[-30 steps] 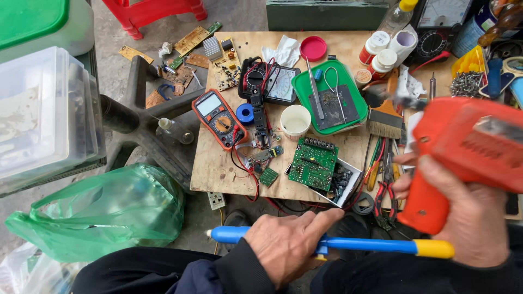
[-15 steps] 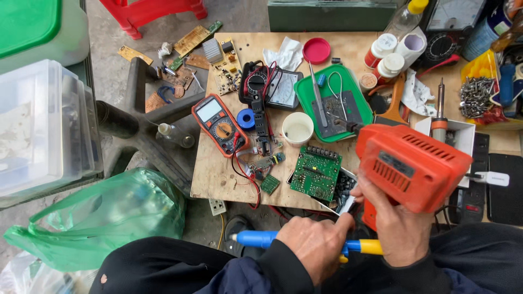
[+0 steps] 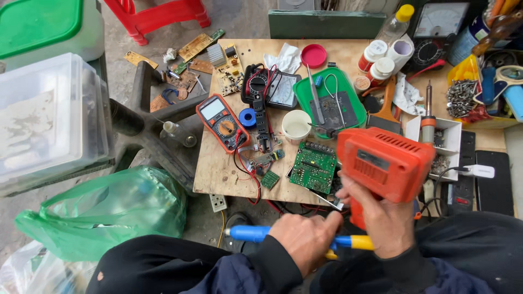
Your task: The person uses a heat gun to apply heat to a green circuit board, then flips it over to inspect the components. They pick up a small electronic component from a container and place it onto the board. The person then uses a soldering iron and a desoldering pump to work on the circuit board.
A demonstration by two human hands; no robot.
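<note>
Below the desk (image 3: 218, 174) edge, over the lap, the right hand (image 3: 384, 228) clasps an orange power tool (image 3: 384, 163) by its handle. The left hand (image 3: 305, 242) closes its grip on a blue-and-yellow screwdriver (image 3: 253, 233), angled toward the tool, apparently to steady both.

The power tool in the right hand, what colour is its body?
Orange-red; the power tool shows best in the head view.

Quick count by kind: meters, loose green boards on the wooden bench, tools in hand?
Meters: 3: orange multimeter, black analog meter, dial meter
Green circuit boards: 2: large, small
Tools in hand: 2: orange drill in right hand, blue-yellow tool in left hand
Total: 7
</note>
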